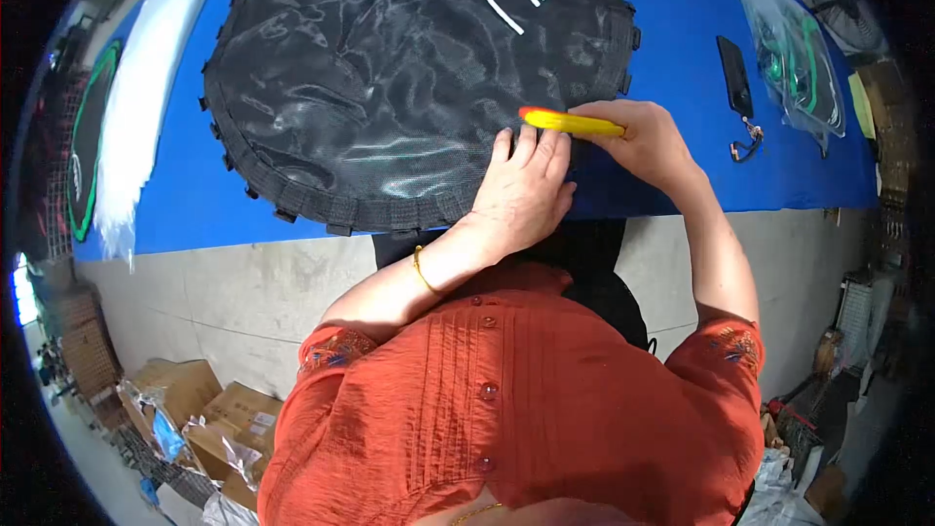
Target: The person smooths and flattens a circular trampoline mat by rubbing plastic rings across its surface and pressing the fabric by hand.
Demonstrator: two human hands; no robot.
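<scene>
The black round mat [360, 88] lay across the upper left and centre of the frame on the blue table [672, 49]. The left hand [521, 185], near the centre, rested its fingers, close together and holding nothing visible, on the mat's lower right edge. Just right of it, the right hand [643, 141] gripped a yellow tool [579, 124], its red tip above the left fingertips.

The round mesh-and-fabric mat [390, 78] is black, with white lettering and a white curved line. Around it, the cloth-like table surface [672, 58] is plain blue. At its lower right edge, the slim handheld tool [575, 124] is yellow with a red-orange tip.
</scene>
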